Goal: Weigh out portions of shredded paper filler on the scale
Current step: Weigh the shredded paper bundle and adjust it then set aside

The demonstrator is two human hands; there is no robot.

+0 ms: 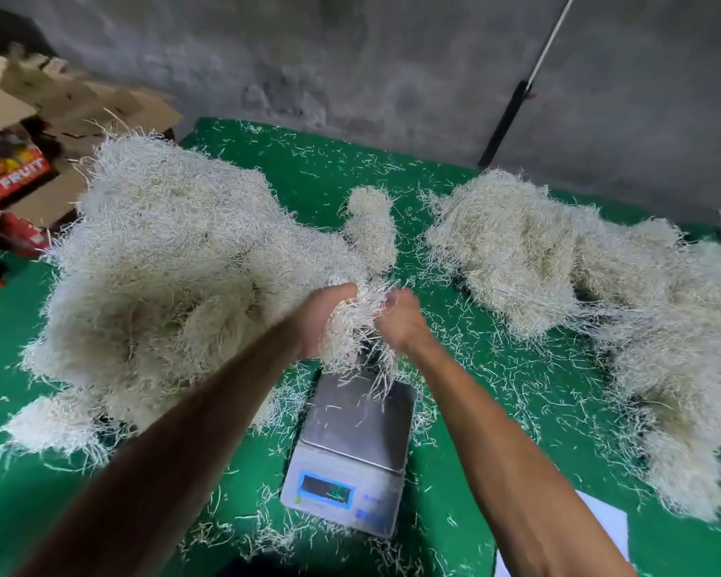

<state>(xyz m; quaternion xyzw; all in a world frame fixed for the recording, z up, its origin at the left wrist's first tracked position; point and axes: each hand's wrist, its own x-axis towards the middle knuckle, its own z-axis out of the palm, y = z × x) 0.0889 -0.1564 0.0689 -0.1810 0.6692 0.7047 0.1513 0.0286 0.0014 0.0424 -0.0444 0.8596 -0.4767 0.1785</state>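
One loose tuft of pale, cream-coloured shredded paper filler (352, 326), held between both hands just above the far end of the small grey digital scale with the steel platter (361, 426). Very light and soft by the look of it, springy, tangled strand into strand, apt to shed and to drag neighbours along (hence the litter of stray shreds all over the green cloth-covered table (454, 535)). Best taken by the bulk of the clump with curled fingers, not by the fringe, which would only pull away in wisps. Left hand (321, 318) curled round the tuft's left side, fingers buried in the strands; right hand (400, 322) closed on its right side, thumb uppermost. Lower strands dangling down to the platter, seemingly just touching it. A few loose shreds on the platter itself. Display lit but unreadable. Left of the hands, touching the tuft or nearly so, the big heap of the same filler (163, 276); to the right, well apart, a second, flatter heap (579, 285). Beyond, at far left, stacked brown cardboard fruit boxes (21, 160).
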